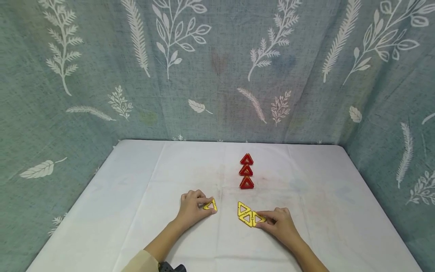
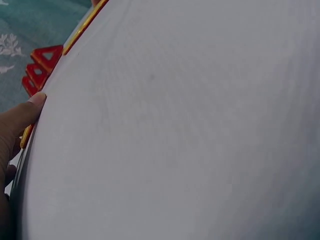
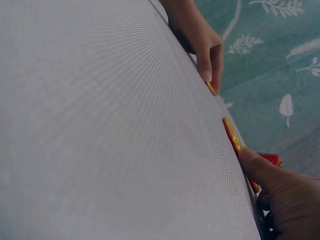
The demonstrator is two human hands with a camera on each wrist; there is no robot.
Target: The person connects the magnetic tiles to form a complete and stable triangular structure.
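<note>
My left hand [image 1: 192, 207] pinches a yellow triangular magnetic tile [image 1: 214, 204] between thumb and fingers, low over the white cloth. To its right, several yellow triangular tiles lie edge to edge in a bent strip [image 1: 246, 218]. The right hand [image 1: 279, 223] pinches the strip's rightmost tile [image 1: 256, 219]. A gap of bare cloth separates the left hand's tile from the strip. In the right wrist view, red shows along the edge beneath the yellow strip [image 3: 232, 134]. The left thumb [image 2: 37, 98] partly covers its tile [image 2: 26, 136] in the left wrist view.
Behind the strip, three red triangular pyramids [image 1: 246, 183] stand in a line running away from me. A white cloth [image 1: 153, 219] covers the table. Green leaf-patterned curtains [image 1: 217, 75] enclose its back and sides.
</note>
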